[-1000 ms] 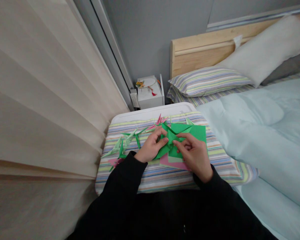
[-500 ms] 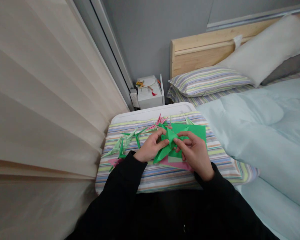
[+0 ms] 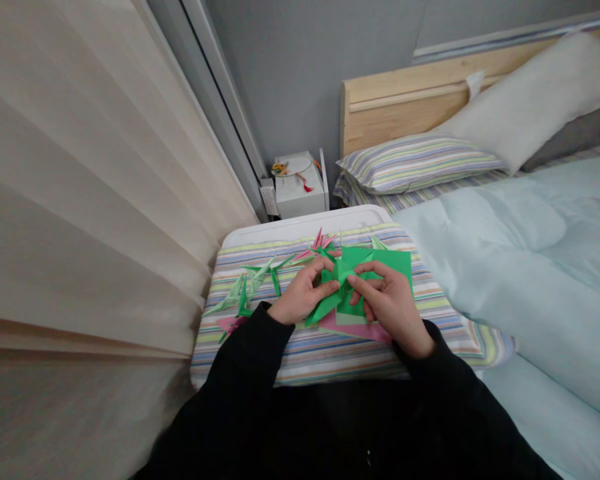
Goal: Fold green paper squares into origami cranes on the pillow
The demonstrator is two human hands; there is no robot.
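Observation:
A partly folded sheet of bright green origami paper (image 3: 324, 309) is between my two hands, above the striped cloth. My left hand (image 3: 305, 291) grips its left side, thumb in front and fingers behind. With thumb and forefinger, my right hand (image 3: 387, 300) pinches the paper near its middle. Flat under my hands lie a green paper sheet (image 3: 400, 261) and a pink paper sheet (image 3: 353, 328), with a pale green piece between them. To the left are several folded paper cranes, among them a pale green crane (image 3: 257, 279) and a pink crane (image 3: 320, 241).
The striped cloth (image 3: 320, 363) covers a white table (image 3: 300, 223). A curtain (image 3: 105, 200) hangs close on the left. To the right is a bed with a light blue quilt (image 3: 530, 253). Behind the table stands a small white cabinet (image 3: 300, 200) with small items on top.
My right hand and wrist have shifted very slightly, with the pinch kept on the green paper. My left hand looks almost still.

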